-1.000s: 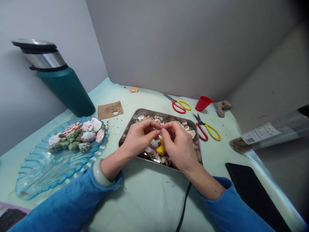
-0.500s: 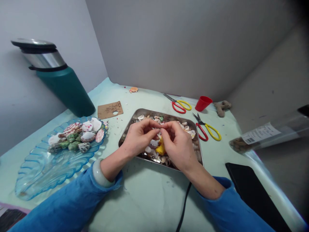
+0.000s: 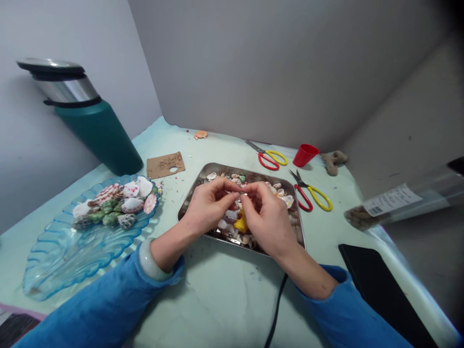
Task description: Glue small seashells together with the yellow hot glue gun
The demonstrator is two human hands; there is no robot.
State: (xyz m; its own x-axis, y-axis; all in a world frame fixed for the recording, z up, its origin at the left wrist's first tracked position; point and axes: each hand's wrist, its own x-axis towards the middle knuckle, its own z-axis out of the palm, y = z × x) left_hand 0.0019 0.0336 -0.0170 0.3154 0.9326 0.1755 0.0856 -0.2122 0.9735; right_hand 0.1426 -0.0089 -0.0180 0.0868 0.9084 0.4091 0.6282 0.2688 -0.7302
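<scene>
Hands (image 3: 237, 212) together, fingertips pinched, item between unclear, above rectangular silver metal tray (image 3: 302, 237) of small mixed shells (image 3: 222, 224); blue clear scalloped plate (image 3: 78, 258) left.

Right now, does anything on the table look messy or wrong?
A little. Dark specks are scattered over the brown card and nearby tablecloth, like crumbs. The scissors beside the metal tray lie with their blades apart. The bottle looks tilted, but that may be the camera's view.
</scene>
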